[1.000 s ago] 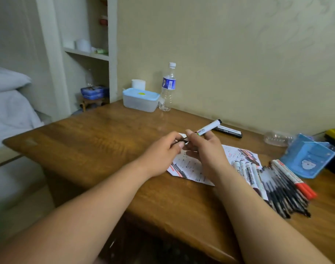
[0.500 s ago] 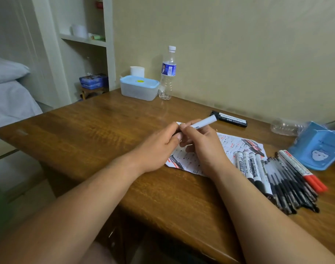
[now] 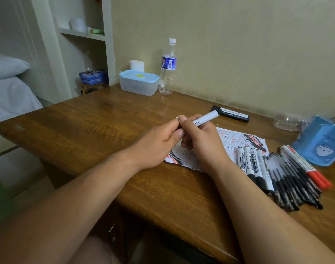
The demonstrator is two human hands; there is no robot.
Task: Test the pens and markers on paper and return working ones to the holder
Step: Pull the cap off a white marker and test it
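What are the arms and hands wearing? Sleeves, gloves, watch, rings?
Nothing visible. Left hand and right hand are bare: no gloves, no rings that show. Left forearm and right forearm are bare to the frame's edge: no sleeves, no watch or band at either wrist.

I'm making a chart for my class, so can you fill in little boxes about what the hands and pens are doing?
held: white marker, above the paper
right hand: grips its barrel
left hand: pinches its end
paper: scribbled, on the table
waiting: pile of pens, right of paper
holder: blue holder, far right
apart: black marker, near the wall
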